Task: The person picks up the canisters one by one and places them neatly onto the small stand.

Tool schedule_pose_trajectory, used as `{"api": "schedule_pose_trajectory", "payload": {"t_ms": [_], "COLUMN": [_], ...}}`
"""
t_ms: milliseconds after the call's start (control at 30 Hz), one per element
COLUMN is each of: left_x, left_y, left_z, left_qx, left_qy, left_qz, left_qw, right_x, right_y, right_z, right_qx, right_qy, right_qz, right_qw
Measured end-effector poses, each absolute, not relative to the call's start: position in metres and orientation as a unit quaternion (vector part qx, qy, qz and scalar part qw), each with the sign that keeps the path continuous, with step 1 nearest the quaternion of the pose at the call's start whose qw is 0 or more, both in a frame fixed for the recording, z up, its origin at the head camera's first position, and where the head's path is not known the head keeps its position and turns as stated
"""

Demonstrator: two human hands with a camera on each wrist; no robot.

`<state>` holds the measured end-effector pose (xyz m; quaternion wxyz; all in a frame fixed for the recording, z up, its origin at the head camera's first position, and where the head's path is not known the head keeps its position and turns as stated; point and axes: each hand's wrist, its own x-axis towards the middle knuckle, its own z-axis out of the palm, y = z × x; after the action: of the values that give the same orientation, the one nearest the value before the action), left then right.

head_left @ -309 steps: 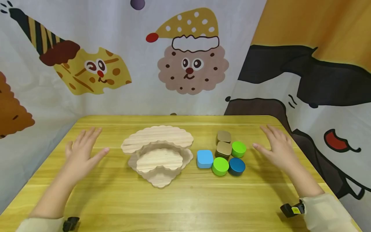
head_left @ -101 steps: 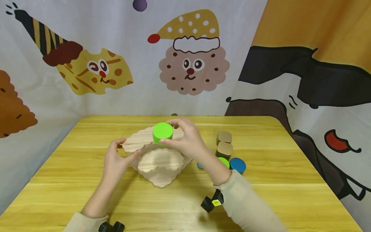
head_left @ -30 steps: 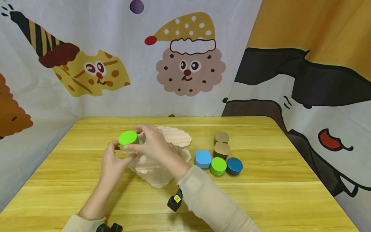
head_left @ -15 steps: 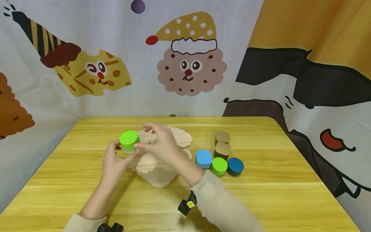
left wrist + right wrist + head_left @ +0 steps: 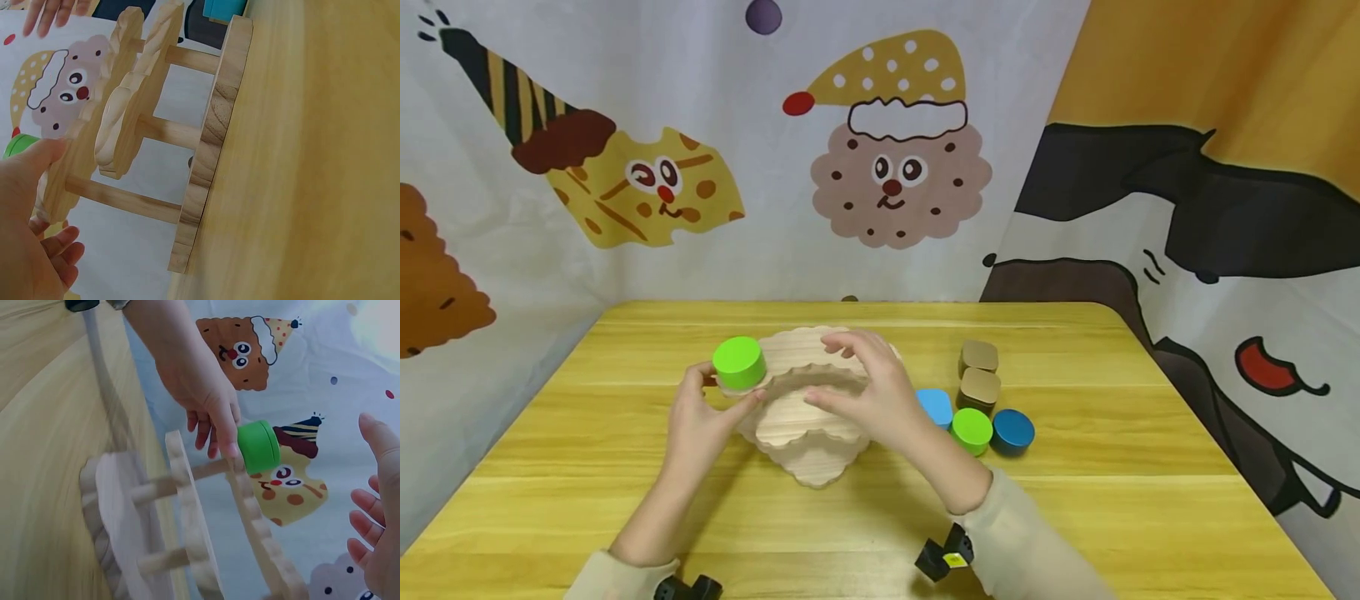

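Observation:
A tiered wooden stand [image 5: 808,417] has scalloped shelves joined by round posts, seen from the side in the left wrist view. My left hand [image 5: 694,429] pinches the left end of its top shelf between thumb and fingers. On that same end sits a round green tin [image 5: 739,363], upright, just above the left thumb. My right hand [image 5: 883,392] hovers over the stand's right half, fingers spread and nothing in them. In the right wrist view the green tin [image 5: 257,447] rests on the shelf beside the left thumb.
Right of the stand are a light blue square tin [image 5: 936,408], another green tin [image 5: 972,431] and a dark blue round tin [image 5: 1013,432]. Behind them stand gold square tins [image 5: 980,387]. A printed cloth [image 5: 700,267] hangs behind the wooden table [image 5: 1112,417].
The right hand carried the green tin from the right-hand group to the top shelf's left end, let go and drew back rightward. The left hand came to the shelf and stays there.

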<state>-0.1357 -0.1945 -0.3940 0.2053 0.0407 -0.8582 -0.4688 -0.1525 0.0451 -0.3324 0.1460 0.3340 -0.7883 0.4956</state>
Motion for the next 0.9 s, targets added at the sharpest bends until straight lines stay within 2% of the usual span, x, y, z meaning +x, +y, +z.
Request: {"api": "schedule_pose_trajectory", "payload": {"t_ms": [300,700,900], "left_x": [-0.137,-0.136,-0.136], "left_y": [-0.194,-0.194,-0.195], "left_z": [-0.393,-0.393,-0.393], "left_qx": [0.036,0.043,0.044], "left_qy": [-0.859,-0.859,-0.859], "left_qz": [-0.469,-0.471,-0.470], "left_qw": [0.202,0.197,0.196], "right_x": [-0.144,-0.151,-0.156], "right_y": [0.087,0.134,0.151], "right_z": [-0.342,-0.363,-0.374], "right_qx": [0.330,0.326,0.311], "right_qy": [-0.799,-0.819,-0.836], "right_qz": [0.482,0.442,0.428], "right_qw": [0.144,0.164,0.144]}}
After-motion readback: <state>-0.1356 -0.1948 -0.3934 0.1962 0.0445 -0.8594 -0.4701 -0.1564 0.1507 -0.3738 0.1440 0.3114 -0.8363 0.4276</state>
